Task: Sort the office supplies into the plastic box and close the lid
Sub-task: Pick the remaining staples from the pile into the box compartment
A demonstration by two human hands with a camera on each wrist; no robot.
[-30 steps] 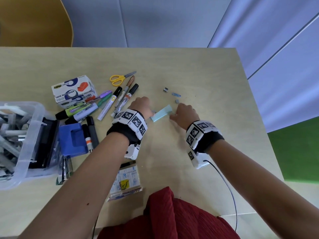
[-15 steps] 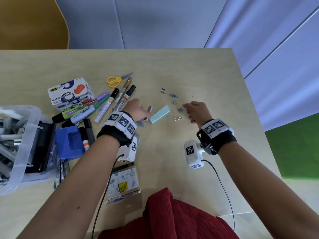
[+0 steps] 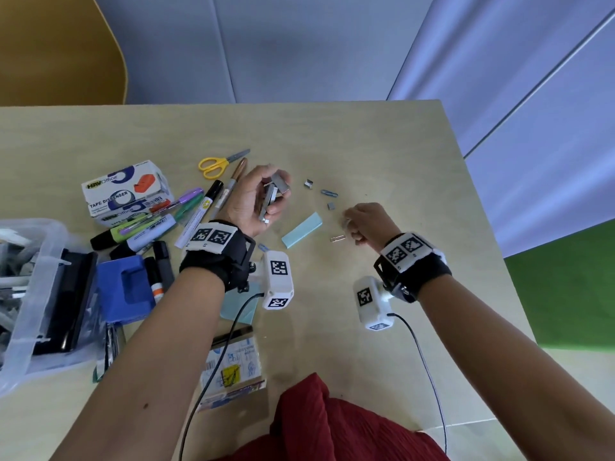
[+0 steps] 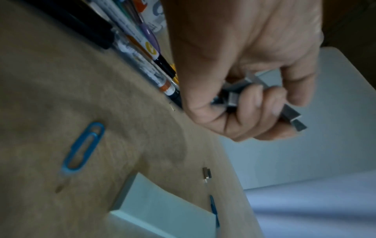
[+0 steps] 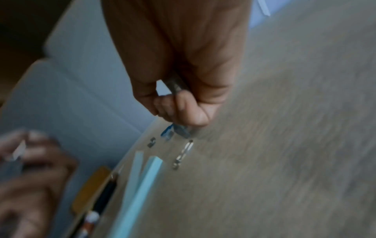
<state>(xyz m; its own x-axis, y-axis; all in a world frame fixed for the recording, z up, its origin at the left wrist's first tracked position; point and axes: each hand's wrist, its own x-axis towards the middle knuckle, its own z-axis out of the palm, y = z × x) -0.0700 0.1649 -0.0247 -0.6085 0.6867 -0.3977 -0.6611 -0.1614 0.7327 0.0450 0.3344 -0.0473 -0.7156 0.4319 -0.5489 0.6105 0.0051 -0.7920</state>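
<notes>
Grey metal strips of staples sit bunched in a person's left hand, which is raised palm-up above the pale wooden table, fingers curled round the strips; the left wrist view shows the strip ends poking out past the fingertips. The right hand hovers low over the table to the right, knuckles up and fingers tucked in; the right wrist view shows a small grey piece pinched between thumb and fingers, too blurred to identify. Between the two hands lies a pale blue rectangular block, with a copper-coloured paper clip just beside it and loose staple bits and a blue paper clip farther out. The clear plastic box, its top open, stands at the table's left edge, already holding supplies. Near it lie a blue hole punch, a cluster of marker pens, a white tape dispenser carton and yellow-handled scissors. Both forearms stretch forward, each wearing a black wristband with a white camera.
</notes>
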